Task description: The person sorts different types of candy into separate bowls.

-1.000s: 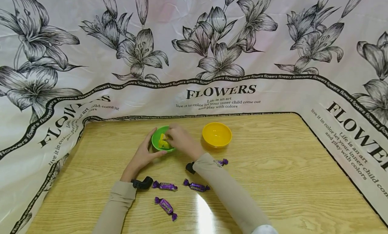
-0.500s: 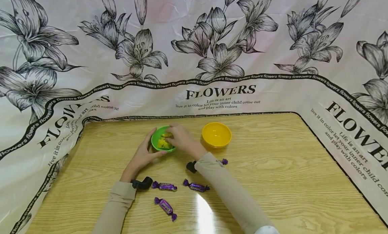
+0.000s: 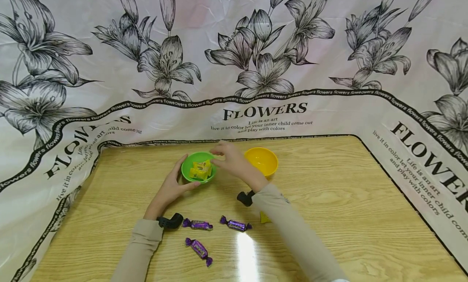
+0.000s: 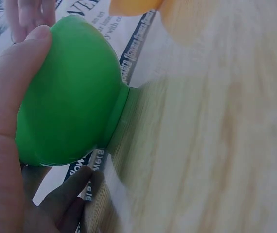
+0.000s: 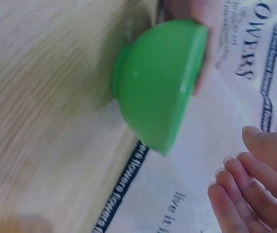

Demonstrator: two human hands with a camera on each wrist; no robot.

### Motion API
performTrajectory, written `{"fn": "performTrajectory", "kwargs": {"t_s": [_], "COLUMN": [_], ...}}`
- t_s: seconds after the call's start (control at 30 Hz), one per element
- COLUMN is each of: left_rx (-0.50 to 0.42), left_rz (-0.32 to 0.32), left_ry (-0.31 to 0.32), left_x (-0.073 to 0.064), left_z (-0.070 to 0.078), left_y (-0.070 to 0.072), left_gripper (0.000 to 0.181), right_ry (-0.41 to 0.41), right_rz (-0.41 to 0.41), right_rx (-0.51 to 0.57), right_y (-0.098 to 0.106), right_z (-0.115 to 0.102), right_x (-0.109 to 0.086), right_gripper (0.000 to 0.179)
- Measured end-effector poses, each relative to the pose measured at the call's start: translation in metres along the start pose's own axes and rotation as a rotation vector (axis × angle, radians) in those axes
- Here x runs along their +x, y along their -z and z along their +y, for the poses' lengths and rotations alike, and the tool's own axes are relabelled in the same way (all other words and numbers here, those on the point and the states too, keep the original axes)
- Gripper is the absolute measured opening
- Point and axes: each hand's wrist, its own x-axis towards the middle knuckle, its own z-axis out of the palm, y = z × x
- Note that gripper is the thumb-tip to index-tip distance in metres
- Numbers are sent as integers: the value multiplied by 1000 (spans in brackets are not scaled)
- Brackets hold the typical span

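My left hand grips the green bowl, its thumb on the near side and its fingers around the left side. Several yellow-wrapped candies lie inside the bowl. Just right of its rim, my right hand is raised, and the right wrist view shows its loosely bent fingers holding nothing. In the left wrist view the thumb presses on the wall of the bowl. Behind the right forearm, the yellow bowl is partly covered.
Three purple-wrapped candies, one near the left wrist, one in the middle and one closer in, lie on the wooden table. Another yellow-wrapped candy shows beside the right sleeve. A floral cloth borders the table.
My right hand has come up out of the green bowl and moved right, uncovering the yellow candies. A yellow candy on the table now shows beside the sleeve. The left hand stays on the bowl.
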Motion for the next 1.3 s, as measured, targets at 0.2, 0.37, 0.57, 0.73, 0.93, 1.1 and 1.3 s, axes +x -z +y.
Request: {"fn": "performTrajectory", "kwargs": {"t_s": [0.2,0.37,0.57,0.73,0.93,1.1,1.3], "left_rx": [-1,-2,5,8,1,-4,3], "left_rz": [2,3,1,-1,-2,-2,6], "left_ry": [8,6,-3,-10,-10,-4,-4], "left_x": [0,-1,-1,-2,-4,-6,0], "left_z": [0,0,-1,-2,-1,0,-15], "left_y": [0,0,2,2,1,-1,-3], "left_gripper": [100,100,101,101,101,101,102], "right_ry": [8,28,15,-2,1,-52,-116], "right_rz": [53,98,86,35,-83,-231,-349], "right_rx": [79,75,74,71,60,62,55], "right_y": [20,33,43,48,54,56,54], "right_z": [1,1,2,10,22,30,33], "right_x": [-23,-45,-75,-103,-140,-170,-189], "right_gripper": [25,22,19,16,15,16,28]}}
